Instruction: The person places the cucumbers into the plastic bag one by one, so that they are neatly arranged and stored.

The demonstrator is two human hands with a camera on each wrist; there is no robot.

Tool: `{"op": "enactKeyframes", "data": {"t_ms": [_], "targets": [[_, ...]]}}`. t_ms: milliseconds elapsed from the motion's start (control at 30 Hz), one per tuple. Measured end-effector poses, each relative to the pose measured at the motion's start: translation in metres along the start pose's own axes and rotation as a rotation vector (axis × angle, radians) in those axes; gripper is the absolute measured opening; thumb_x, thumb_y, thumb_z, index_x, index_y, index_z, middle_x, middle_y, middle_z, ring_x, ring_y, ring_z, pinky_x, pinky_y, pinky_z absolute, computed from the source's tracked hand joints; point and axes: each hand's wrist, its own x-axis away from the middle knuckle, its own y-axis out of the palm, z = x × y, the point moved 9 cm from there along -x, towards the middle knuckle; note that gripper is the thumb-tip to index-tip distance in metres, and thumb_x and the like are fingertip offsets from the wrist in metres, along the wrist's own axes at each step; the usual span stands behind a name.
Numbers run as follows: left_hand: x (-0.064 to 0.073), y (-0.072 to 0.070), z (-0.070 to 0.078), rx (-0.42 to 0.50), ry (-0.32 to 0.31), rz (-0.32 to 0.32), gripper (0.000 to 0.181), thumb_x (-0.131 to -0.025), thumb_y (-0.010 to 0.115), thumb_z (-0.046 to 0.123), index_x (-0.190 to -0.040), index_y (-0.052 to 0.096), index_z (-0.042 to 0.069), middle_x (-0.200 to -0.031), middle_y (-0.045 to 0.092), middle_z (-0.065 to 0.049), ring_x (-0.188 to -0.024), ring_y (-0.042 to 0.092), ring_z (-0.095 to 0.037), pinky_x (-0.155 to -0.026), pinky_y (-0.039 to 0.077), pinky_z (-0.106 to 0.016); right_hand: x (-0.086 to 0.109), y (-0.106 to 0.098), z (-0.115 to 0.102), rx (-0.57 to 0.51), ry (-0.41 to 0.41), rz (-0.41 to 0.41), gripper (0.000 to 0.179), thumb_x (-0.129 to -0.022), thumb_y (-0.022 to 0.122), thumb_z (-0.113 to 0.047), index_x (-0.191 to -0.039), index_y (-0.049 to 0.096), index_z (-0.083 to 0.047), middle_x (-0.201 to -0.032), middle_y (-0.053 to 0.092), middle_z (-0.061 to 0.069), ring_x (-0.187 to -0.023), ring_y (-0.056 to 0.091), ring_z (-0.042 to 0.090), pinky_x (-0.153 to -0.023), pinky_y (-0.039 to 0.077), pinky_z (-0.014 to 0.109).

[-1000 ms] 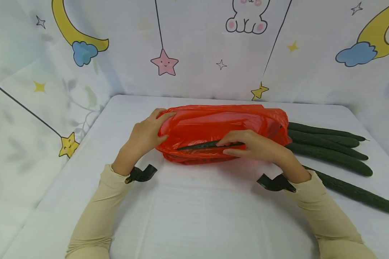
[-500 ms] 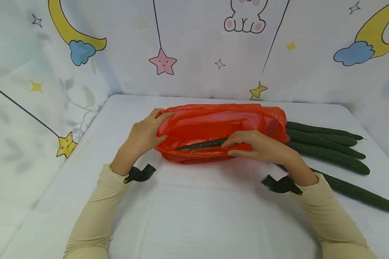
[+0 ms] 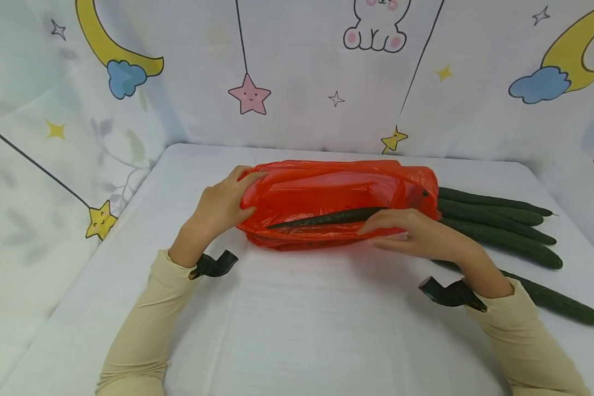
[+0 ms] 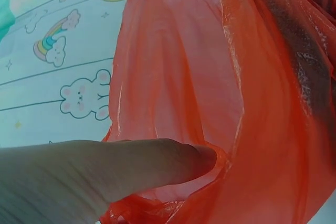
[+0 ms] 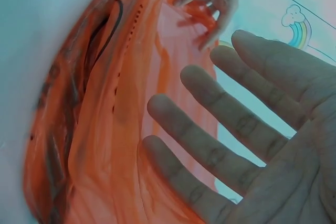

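A red plastic bag [image 3: 317, 187] lies on its side near the back of the table, its long mouth spread wide. My left hand [image 3: 220, 203] is at the bag's left end, thumb and fingers spread apart at the rim. One straight finger [image 4: 173, 161] lies against the plastic in the left wrist view. Inside the mouth, along the near edge, rests a dark green cucumber [image 3: 322, 219]. Over the near right rim hovers my right hand [image 3: 416, 234], its fingers spread and holding nothing in the right wrist view. Dark shapes show through the bag's side.
Several cucumbers [image 3: 505, 242] lie side by side just right of the bag. Another cucumber [image 3: 559, 300] lies nearer, partly behind the right forearm. A white cloth [image 3: 297, 330] covers the table, and a printed curtain [image 3: 297, 66] hangs behind it.
My right hand has drawn right and slightly nearer, off the cucumber in the bag, baring more of its length. My left hand has stayed at the bag's left end.
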Motion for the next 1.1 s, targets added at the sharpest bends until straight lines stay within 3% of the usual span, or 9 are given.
{"op": "enactKeyframes", "data": {"t_ms": [333,533,767,1100], "targets": [[0.001,0.002,-0.001,0.017,-0.007,-0.019,0.068,-0.084,0.073,0.011,-0.145,0.044,0.014,-0.141,0.043,-0.015,-0.052,0.05,-0.022,-0.048,0.047,-0.032,0.01,-0.002,-0.008,0.04,-0.015,0.018,0.034,-0.085,0.072,-0.001,-0.118,0.068,-0.011,-0.113,0.068,0.0,-0.104,0.06,0.013,-0.083,0.051,0.02],[0.0,0.002,0.0,0.013,-0.006,-0.022,0.068,-0.084,0.074,0.011,-0.145,0.044,0.014,-0.142,0.043,-0.015,-0.051,0.048,-0.022,-0.048,0.046,-0.031,0.023,-0.002,-0.009,0.057,-0.052,-0.012,0.038,-0.084,0.072,0.0,-0.119,0.067,-0.015,-0.113,0.068,-0.002,-0.103,0.06,0.009,-0.082,0.049,0.017],[-0.001,0.002,0.001,-0.001,0.001,-0.016,0.068,-0.084,0.074,0.011,-0.145,0.044,0.014,-0.142,0.043,-0.015,-0.053,0.051,-0.022,-0.048,0.046,-0.032,0.042,0.0,0.002,0.054,-0.015,-0.069,0.041,-0.084,0.073,-0.002,-0.12,0.067,-0.021,-0.114,0.067,-0.006,-0.104,0.061,0.005,-0.084,0.05,0.017],[0.0,0.003,0.001,-0.002,0.008,-0.014,0.068,-0.084,0.074,0.011,-0.145,0.044,0.014,-0.142,0.043,-0.015,-0.049,0.047,-0.021,-0.045,0.042,-0.029,0.069,-0.011,0.023,0.078,0.056,-0.035,0.043,-0.081,0.075,0.001,-0.119,0.069,-0.018,-0.114,0.069,-0.006,-0.11,0.058,0.001,-0.09,0.045,0.011]]}}
